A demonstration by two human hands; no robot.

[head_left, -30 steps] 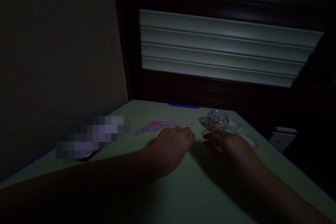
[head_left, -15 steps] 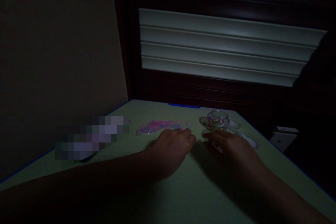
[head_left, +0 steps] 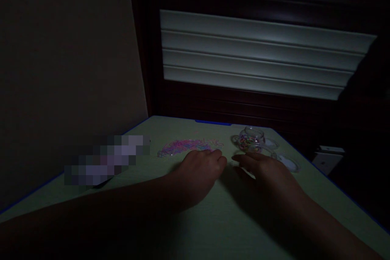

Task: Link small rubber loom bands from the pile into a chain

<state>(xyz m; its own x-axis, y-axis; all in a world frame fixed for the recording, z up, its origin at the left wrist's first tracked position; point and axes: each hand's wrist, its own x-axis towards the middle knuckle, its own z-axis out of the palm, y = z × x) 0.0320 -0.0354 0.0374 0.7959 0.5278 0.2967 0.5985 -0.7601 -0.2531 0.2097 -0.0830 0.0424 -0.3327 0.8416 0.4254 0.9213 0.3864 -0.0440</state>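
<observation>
Lying at far left: a pixelated long object (head_left: 112, 160), pale and violet; I cannot tell what it is.
Pile of thin loops (head_left: 185, 146): on the table (head_left: 207, 227), behind the left hand, spread long and low; pink, violet and bluish, with a few looser ones at its right end.
Left hand (head_left: 199, 172): fingers curled narrow, just in front of the pile; I cannot tell if something is pinched.
Right hand (head_left: 274, 174): fingers bent, thumb a little apart, close to the front container (head_left: 268, 151); a grip on it cannot be confirmed.
Back jar (head_left: 251, 140): clear, rounded, upright, mouth uncovered, many-coloured small pieces inside.
Front container: clear and round, partly hidden by the right hand; its content is unclear.
Two round flat pieces (head_left: 289, 163): whitish centre, clear border, probably lids, lying right of the containers.
How far: I judge it as partway, because pieces are inside the back jar, many loops lie loose outside, and its mouth is without cover.
</observation>
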